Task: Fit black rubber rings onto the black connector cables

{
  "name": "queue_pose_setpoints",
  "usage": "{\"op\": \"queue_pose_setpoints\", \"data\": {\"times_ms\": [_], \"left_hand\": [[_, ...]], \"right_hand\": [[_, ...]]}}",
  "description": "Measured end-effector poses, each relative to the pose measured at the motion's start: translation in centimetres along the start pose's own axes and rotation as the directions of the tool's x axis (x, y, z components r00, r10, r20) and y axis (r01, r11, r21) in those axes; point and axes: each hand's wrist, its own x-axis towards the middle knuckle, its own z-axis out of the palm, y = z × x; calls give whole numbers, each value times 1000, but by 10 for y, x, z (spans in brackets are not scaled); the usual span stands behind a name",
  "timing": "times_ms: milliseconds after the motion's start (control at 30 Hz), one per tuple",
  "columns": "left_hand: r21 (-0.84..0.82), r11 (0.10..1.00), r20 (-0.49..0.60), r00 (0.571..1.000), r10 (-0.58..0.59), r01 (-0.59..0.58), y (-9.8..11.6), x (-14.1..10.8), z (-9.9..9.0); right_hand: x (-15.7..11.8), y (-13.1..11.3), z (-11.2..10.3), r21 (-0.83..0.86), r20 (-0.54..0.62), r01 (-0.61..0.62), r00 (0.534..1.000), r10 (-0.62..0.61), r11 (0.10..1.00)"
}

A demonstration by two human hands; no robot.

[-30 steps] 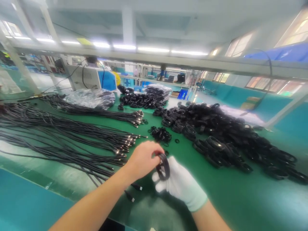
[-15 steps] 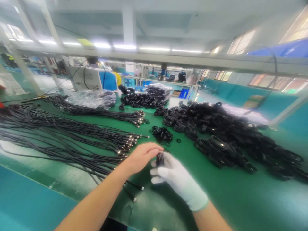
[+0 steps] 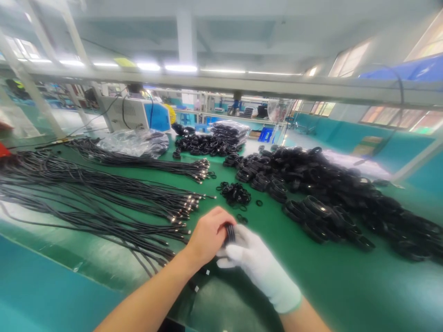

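Observation:
Held before me is a small coiled black cable (image 3: pixel 230 234), seen nearly edge-on. My right hand (image 3: pixel 252 256), in a white glove, is closed around it from the right, thumb on the near side. From the left my bare left hand (image 3: pixel 209 233) grips the coil's upper left edge with curled fingers; its fingertips are partly hidden. Just beyond the hands lie a few black rings (image 3: pixel 242 219) and a small pile of black rings (image 3: pixel 236 193). Left of my hands, the straight black cables (image 3: pixel 134 198) end in metal connectors.
A large heap of coiled black cables (image 3: pixel 321 193) spreads over the right of the green table (image 3: pixel 311 286). Farther back are more coils (image 3: pixel 207 144), stacked bagged packs (image 3: pixel 229 129), clear plastic bags (image 3: pixel 133 142) and a white-and-blue machine (image 3: pixel 138 113). A shelf beam (image 3: pixel 221 80) crosses above.
My left hand has curled its fingers in from lying stretched over the coil's top, now gripping its edge. The right hand keeps its hold almost unmoved. The view has shifted slightly.

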Motion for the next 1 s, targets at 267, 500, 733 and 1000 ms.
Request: {"op": "queue_pose_setpoints", "data": {"times_ms": [267, 500, 733, 1000], "left_hand": [[-399, 768, 159, 863, -480, 500, 5, -12, -8], [-551, 653, 313, 854, -415, 519, 9, -19, -3], [-514, 672, 360, 846, -394, 532, 0, -19, -2], [-143, 897, 219, 897, -383, 418, 4, -18, -15]], "right_hand": [[-1, -5, -1, 44, -15, -7, 1000, 8, 999], [2, -3, 3, -3, 10, -11, 1000, 11, 1000], [0, 4, -2, 76, 53, -42, 998, 38, 996], [-1, 6, -2, 115, 80, -111, 991, 103, 987]]}}
